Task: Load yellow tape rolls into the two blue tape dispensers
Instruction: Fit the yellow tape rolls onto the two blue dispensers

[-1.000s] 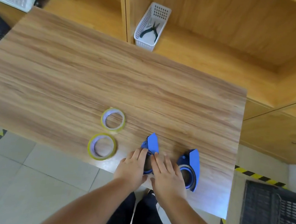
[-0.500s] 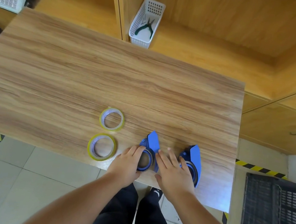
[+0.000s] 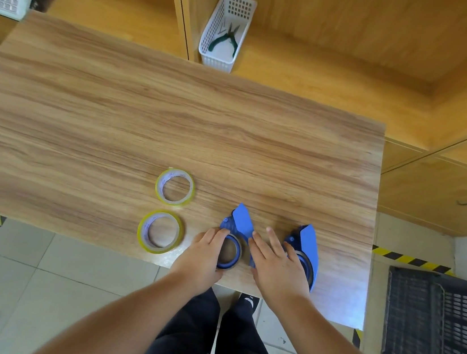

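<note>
R hand (image 3: 276, 267) slid off, fingers spread flat betw dispensers; L hand (image 3: 204, 257) cups left dispenser (image 3: 235, 236) rim

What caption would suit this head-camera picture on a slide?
Both hands, left and right, rest on the left blue dispenser; two yellow tape rolls lie unloaded.

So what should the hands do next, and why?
Probably the left hand should reach over for the nearer yellow tape roll. Both rolls lie flat on the table, not yet loaded, and the left dispenser sits between both hands with its ring empty. The right hand could steady it.
</note>
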The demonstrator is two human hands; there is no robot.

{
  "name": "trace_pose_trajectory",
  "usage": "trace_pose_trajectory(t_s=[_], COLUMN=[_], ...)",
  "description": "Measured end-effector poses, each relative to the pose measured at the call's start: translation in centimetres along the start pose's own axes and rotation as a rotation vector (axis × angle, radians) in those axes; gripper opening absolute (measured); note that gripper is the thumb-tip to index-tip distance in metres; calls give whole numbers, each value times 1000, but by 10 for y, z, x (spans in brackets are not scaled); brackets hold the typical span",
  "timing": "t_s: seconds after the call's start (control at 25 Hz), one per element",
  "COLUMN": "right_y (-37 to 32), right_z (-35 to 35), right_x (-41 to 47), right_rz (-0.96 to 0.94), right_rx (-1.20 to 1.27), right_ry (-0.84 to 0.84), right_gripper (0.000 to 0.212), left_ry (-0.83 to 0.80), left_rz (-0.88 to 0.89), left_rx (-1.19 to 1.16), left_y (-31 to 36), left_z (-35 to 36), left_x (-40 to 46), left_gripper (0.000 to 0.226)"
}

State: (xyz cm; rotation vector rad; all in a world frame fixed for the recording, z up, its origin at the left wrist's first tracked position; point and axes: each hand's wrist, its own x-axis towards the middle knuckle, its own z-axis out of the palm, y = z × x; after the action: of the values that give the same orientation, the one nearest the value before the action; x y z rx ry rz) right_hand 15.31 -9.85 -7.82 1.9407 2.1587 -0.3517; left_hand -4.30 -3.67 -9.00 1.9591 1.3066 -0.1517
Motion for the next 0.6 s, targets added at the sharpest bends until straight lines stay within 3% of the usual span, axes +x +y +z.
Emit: trace_pose_trajectory(t_s=[0.2, 0.44, 0.6], right_y=[2, 5, 4], right_z=[1, 2, -2], right_x=[2, 3, 0], right_rz=[5, 0, 2], right_rx=[37, 59, 95], right_ry=[1, -44, -97], right_gripper=[71, 81, 80], left_ry=[11, 131, 198], left_rz=[31, 79, 52], left_rx=[-6, 120, 70], left_y=[18, 25, 29], left_z=[-7, -29, -65], left_x=[-5, -17, 6], left_gripper=[82, 84, 84])
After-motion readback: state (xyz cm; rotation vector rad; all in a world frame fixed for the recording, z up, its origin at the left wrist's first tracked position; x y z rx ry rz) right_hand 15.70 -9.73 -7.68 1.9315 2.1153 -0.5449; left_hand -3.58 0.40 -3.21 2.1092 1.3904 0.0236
